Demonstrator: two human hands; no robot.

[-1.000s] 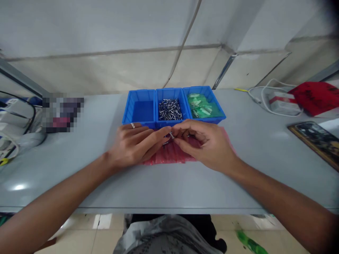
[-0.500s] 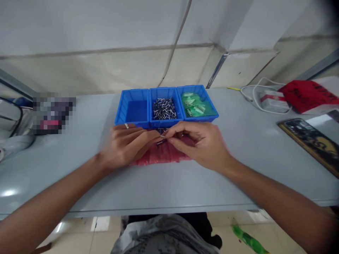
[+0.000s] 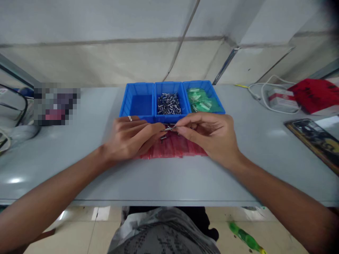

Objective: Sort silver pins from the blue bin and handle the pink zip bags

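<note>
Grey tabletop viewed from above. Centred along its far edge is a blue 3-compartment bin. The middle compartment holds loose metal pins; the right compartment holds green packets. Toward the far right corner lie a red bag, a white box and a white cable. A dark board lies at the right edge. Red plastic sleeves lie flat against the bin's front wall, under both hands. Right hand: fingers together, clamped on 1 small pin, held above the sleeves. Left hand, with a ring: fingers together, tips just beside that pin; any grip on it cannot be determined. 1 further pin is seen over the sleeves.
</note>
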